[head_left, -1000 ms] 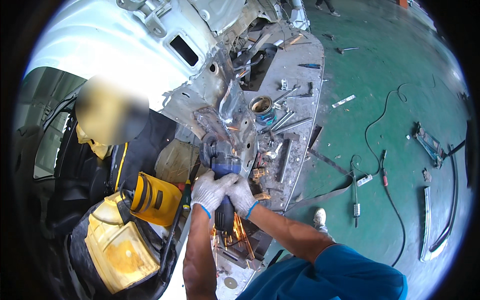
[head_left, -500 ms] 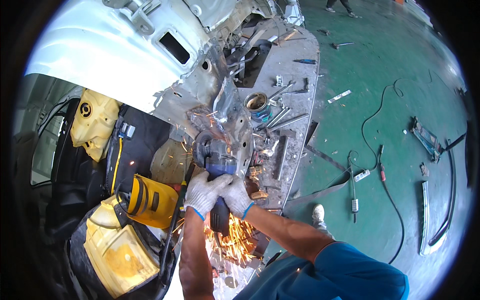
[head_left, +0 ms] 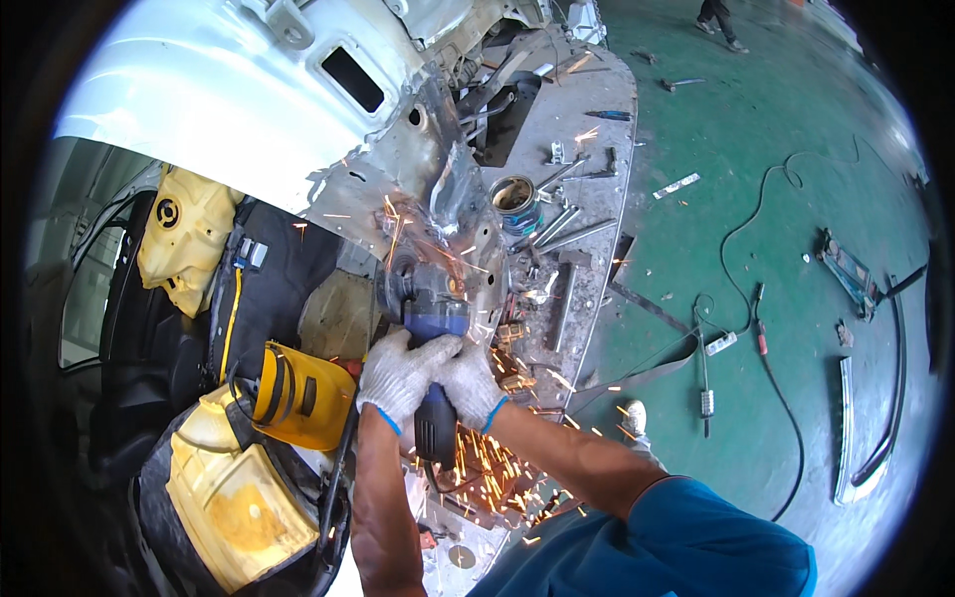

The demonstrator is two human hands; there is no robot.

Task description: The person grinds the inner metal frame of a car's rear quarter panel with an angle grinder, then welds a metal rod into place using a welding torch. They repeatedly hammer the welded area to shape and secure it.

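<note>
Both my hands wear white knit gloves with blue cuffs. They are closed round a blue and black angle grinder (head_left: 438, 316). My left hand (head_left: 393, 376) wraps its left side, and my right hand (head_left: 468, 383) holds the right side, partly overlapped by the left. The grinder's disc (head_left: 400, 284) is against or very close to the bare, scorched metal of a white car body (head_left: 229, 109). Orange sparks (head_left: 492, 473) spray back beneath the grinder and my right forearm, and a few fly around the disc.
An open tin (head_left: 514, 199) and metal bars (head_left: 577, 234) lie on the grey platform (head_left: 597, 90). At left are a yellow welding mask (head_left: 303, 396) and yellowed foam pieces (head_left: 239, 497). Cables (head_left: 781, 423) and a jack (head_left: 851, 274) lie on the green floor. Someone's legs (head_left: 718, 20) show at the top.
The sparks have spread farther right, past my right forearm, and more fly above the disc. The grinder has shifted slightly. The person in the background has moved right.
</note>
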